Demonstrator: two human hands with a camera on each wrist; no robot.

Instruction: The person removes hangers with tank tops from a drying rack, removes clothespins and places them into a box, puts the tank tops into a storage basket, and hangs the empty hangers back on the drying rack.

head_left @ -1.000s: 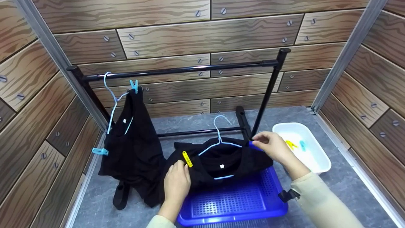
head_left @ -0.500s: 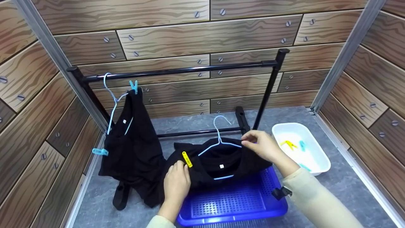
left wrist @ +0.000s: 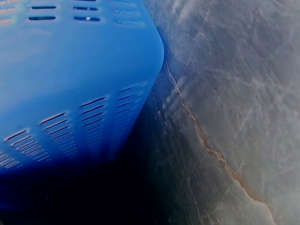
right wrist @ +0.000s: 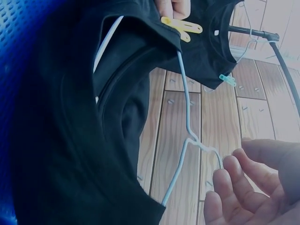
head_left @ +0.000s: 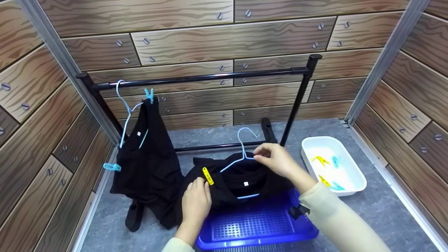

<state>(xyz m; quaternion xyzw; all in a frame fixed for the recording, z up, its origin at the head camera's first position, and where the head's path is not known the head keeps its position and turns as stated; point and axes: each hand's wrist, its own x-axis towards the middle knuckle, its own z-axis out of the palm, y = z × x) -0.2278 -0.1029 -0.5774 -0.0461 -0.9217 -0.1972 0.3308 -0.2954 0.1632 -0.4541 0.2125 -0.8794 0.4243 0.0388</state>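
Note:
A black sleeveless top (head_left: 213,196) on a light blue wire hanger (head_left: 244,150) lies over a blue basket (head_left: 257,241). At its left shoulder my left hand (head_left: 196,201) grips the fabric, right below a yellow clothespin (head_left: 207,176) clipped there. My right hand (head_left: 276,159) is beside the hanger's neck, fingers loosely bent and nothing between them. In the right wrist view, the fingertips (right wrist: 231,164) are at the end of the hanger's hook. The left wrist view shows only the basket's slotted side (left wrist: 79,70) and the floor.
A black garment rack (head_left: 210,76) stands behind, with another black top (head_left: 150,168) hanging at its left, blue clothespins (head_left: 112,167) on it. At the right, a white tub (head_left: 360,182) holds yellow and blue clothespins. Wood-patterned walls enclose three sides.
My right hand has moved left, from the top's right shoulder to the hanger's neck, uncovering more of the white tub. My left hand keeps its place on the top.

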